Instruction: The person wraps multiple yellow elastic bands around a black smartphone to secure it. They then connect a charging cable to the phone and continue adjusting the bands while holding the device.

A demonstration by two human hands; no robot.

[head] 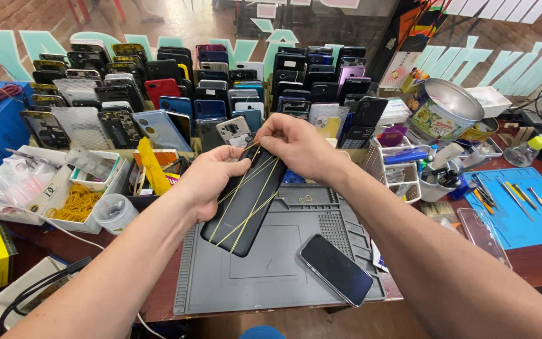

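Your left hand [211, 179] grips the top left edge of a long black phone [246, 201] with thin yellow rubber bands [246, 210] crossed over its back; your right hand [299, 147] pinches the bands at the top of the phone and pulls them tight; the phone tilts over the flat grey rubber work mat [271, 270], its low end close to the mat, but you cannot tell if it touches; your fingers hide the top end of the phone, so you cannot see how the bands hook there.

At five o'clock from the black phone lies a second dark phone with a shiny screen [337, 269], on the mat and a little apart; at nine o'clock sits a white tray of loose yellow rubber bands [76, 204], with a small round clear tub [114, 212] just beside it; at twelve o'clock stand rows of many phone backs and cases [202, 88], too crowded to tell one from another; at three o'clock lies a blue mat with small hand tools [522, 207], cut off by the picture's edge; above it a round metal tin [443, 113] tips on its side; the brown wooden table [534, 263] holds it all; behind is a glass shop window [503, 44].
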